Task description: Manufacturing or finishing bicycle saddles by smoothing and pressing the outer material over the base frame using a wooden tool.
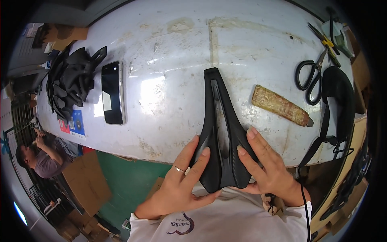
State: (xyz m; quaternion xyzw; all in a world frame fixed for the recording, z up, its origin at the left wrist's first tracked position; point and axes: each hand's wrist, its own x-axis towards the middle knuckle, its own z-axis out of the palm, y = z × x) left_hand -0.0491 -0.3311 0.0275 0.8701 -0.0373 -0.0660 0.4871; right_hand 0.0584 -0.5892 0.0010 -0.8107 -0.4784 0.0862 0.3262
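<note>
A black bicycle saddle [234, 155] with a long central cutout lies at the table's front edge, its narrow nose pointing away from me and its wide rear close to my body. Around its left side my left hand [181, 177] is closed, two fingers on top and the thumb at the rear edge. My right hand [266, 169] grips the right side in the same way, fingertips on the upper surface and thumb by the rear edge. The saddle's underside is hidden.
Black saddle covers [74, 78] are piled at the left beside a smartphone [113, 92]. To the right lie a tape-wrapped tool handle [280, 104], scissors [312, 78], yellow-handled pliers [322, 36] and a black strap [322, 137]. Another person [46, 155] sits at far left, near cardboard [86, 181].
</note>
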